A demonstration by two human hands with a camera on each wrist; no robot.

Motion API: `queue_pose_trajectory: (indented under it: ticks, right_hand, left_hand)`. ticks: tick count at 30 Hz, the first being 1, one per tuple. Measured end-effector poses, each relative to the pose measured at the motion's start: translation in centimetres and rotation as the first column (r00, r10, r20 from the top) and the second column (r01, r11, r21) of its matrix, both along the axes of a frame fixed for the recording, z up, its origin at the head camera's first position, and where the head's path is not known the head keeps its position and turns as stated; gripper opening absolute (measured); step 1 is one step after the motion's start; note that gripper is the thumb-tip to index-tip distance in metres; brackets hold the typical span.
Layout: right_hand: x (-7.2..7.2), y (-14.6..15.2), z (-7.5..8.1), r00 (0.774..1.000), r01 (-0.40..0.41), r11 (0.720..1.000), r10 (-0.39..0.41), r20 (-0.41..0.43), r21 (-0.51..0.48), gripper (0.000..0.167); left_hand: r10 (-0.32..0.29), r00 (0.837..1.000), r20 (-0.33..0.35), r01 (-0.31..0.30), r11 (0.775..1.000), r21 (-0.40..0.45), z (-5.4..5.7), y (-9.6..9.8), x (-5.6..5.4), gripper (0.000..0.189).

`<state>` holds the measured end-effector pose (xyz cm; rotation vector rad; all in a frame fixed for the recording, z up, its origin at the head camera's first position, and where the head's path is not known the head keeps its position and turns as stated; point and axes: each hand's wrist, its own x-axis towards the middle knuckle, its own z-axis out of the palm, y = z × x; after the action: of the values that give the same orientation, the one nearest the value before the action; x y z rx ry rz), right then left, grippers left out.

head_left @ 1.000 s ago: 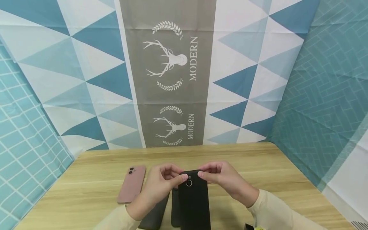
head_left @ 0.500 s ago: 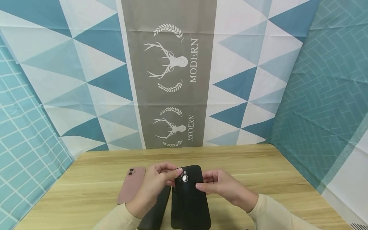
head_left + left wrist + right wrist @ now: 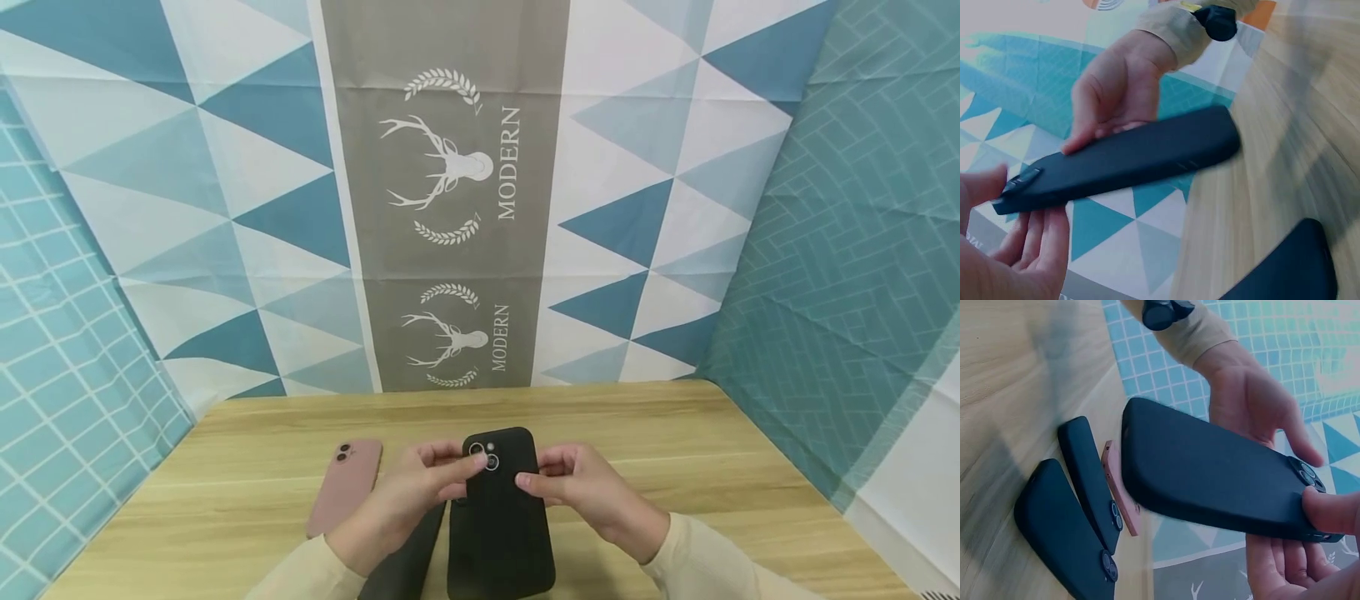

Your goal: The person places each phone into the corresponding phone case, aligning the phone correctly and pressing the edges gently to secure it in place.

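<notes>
A black phone [image 3: 502, 533] is held up off the table by both hands, its back with ringed camera lenses turned toward the head camera. My left hand [image 3: 412, 500] pinches the upper left corner, thumb by the lenses and fingers behind. On the upper right side, my right hand [image 3: 596, 500] grips the edge between thumb and fingers. Beneath, a second black phone [image 3: 1066, 531] lies on the table, mostly hidden in the head view. Another black phone [image 3: 405, 558] lies left of it, partly under my left forearm. Farther left rests a pink phone [image 3: 347, 487], camera side up.
The wooden table [image 3: 660, 442] reaches back to a patterned cloth wall [image 3: 442, 250]. Blue tiled cloth [image 3: 60, 358] hangs on the left, teal cloth [image 3: 840, 275] on the right. A black device [image 3: 1219, 24] sits on the right sleeve.
The held phone has tilted, and more of its lenses show. My right hand has shifted from its top edge to its right side, while my left hand stays at the upper left corner.
</notes>
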<state>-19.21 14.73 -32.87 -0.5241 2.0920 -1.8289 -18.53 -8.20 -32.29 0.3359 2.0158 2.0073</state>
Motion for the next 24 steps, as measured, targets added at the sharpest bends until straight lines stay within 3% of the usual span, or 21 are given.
queue_pose_trajectory:
  ticks: [4, 10, 13, 18, 24]
  right_hand:
    - [0.1, 0.0, 0.3, 1.000, 0.008, 1.000, -0.008, 0.005, -0.019, 0.037]
    - [0.0, 0.1, 1.1, 0.999, 0.049, 0.999, -0.049, -0.017, -0.015, 0.036]
    - [-0.1, 0.3, 1.3, 0.998, 0.059, 0.998, -0.060, -0.023, -0.032, 0.035]
    - [-0.4, 0.2, 1.1, 0.999, 0.030, 0.999, -0.031, -0.016, -0.045, 0.038]
    - [-0.5, 0.0, 0.5, 1.000, -0.007, 0.999, 0.007, 0.001, -0.032, 0.048]
  left_hand:
    - [-0.084, 0.996, -0.010, 0.084, 0.996, 0.000, -0.6, 0.2, 0.2, 0.044]
    - [-0.120, 0.993, -0.018, 0.120, 0.993, -0.006, -1.0, 0.4, 0.3, 0.045]
    - [-0.085, 0.996, -0.029, 0.085, 0.996, -0.017, -1.0, 0.5, 0.3, 0.041]
    - [0.017, 0.996, -0.088, -0.023, 0.998, -0.061, -1.0, 0.7, 0.3, 0.031]
    - [0.075, 0.992, -0.106, -0.085, 0.991, -0.100, -0.8, 0.6, 0.4, 0.025]
